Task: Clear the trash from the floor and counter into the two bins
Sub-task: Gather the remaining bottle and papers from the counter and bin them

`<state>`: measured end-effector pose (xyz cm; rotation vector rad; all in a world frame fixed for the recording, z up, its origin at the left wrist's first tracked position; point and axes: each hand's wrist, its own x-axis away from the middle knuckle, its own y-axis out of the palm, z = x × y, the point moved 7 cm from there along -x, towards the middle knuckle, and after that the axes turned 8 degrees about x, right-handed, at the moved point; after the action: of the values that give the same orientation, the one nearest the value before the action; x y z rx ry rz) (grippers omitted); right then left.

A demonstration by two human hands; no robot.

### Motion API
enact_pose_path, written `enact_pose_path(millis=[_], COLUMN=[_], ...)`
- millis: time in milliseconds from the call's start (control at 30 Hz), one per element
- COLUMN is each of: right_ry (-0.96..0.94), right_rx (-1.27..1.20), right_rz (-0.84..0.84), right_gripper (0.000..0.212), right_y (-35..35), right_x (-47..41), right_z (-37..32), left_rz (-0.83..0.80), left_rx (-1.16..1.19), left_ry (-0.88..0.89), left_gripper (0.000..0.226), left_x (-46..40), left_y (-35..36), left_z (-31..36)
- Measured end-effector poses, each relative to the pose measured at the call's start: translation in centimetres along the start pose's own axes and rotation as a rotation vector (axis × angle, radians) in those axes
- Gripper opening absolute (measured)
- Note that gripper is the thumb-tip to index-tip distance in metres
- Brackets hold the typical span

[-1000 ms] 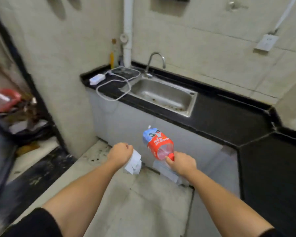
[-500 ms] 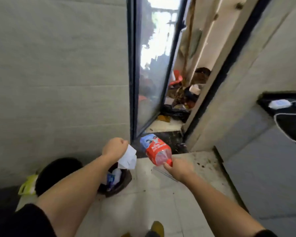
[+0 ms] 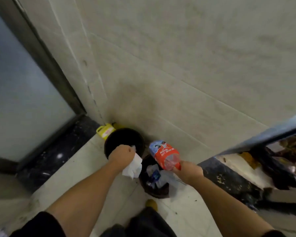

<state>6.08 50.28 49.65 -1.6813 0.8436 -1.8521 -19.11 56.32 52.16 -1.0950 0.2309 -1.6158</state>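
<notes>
Two round dark bins stand on the floor against the tiled wall. The far bin (image 3: 114, 135) looks black inside. The near bin (image 3: 156, 193) holds plastic and paper trash. My left hand (image 3: 121, 153) is a fist around a white crumpled paper (image 3: 132, 166), which hangs over the gap between the bins. My right hand (image 3: 189, 170) grips a clear plastic bottle with a red and blue label (image 3: 164, 154) by its neck, bottom pointing away, right above the near bin.
A yellow jug (image 3: 105, 130) lies in the corner behind the far bin. A frosted glass door (image 3: 19, 93) with a dark sill is at left. A dark threshold (image 3: 232, 177) and clutter lie at right. My shoe (image 3: 151, 204) is just before the near bin.
My view has swung from the sink and counter, past the doorway, down to the two bins. Both hands keep hold of the paper and the bottle and now hover over the bins.
</notes>
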Motion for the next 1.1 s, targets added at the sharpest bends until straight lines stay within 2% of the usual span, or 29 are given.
enact_pose_path(millis=[67, 167, 300, 367, 533, 633, 733, 933, 1033, 1100], right_ry=[-0.025, -0.075, -0.125, -0.086, 0.103, 0.249, 0.312, 0.213, 0.164, 0.203], right_rx=[0.064, 0.088, -0.057, -0.123, -0.37, -0.521, -0.544, -0.578, -0.544, -0.536], right_rz=[-0.037, -0.087, -0.165, -0.174, -0.152, -0.133, -0.171, -0.283, -0.302, -0.334], right_gripper=[0.053, 0.057, 0.054, 0.053, 0.061, 0.059, 0.06, 0.067, 0.056, 0.047], right_y=[-0.2, 0.1, 3.6, 6.2, 15.1, 20.2, 23.4, 23.0, 20.4, 19.3], right_x=[-3.0, -7.8, -16.8, -21.5, -33.3, -38.1, -40.8, -39.5, -36.8, -34.9], right_z=[-1.9, -5.5, -12.2, -15.7, -23.9, -26.5, -27.9, -26.7, -23.1, -19.6], left_rz=[-0.031, -0.049, -0.118, -0.111, -0.09, -0.082, -0.101, -0.169, -0.209, -0.224], left_rx=[-0.024, -0.018, 0.078, 0.142, 0.113, 0.051, 0.015, -0.097, -0.101, -0.134], left_ry=[-0.038, -0.11, -0.229, -0.265, -0.259, -0.241, -0.237, -0.242, -0.216, -0.169], left_gripper=[0.036, 0.043, 0.035, 0.034, 0.045, 0.042, 0.038, 0.029, 0.033, 0.032], left_x=[-1.3, -3.9, -9.9, -13.6, -22.3, -25.7, -27.8, -27.6, -26.5, -25.8], left_y=[0.2, 0.8, 3.3, 5.1, 8.6, 9.6, 10.4, 10.9, 11.0, 11.3], left_z=[-1.8, -5.1, -11.1, -14.4, -22.7, -27.0, -30.2, -29.8, -26.2, -22.7])
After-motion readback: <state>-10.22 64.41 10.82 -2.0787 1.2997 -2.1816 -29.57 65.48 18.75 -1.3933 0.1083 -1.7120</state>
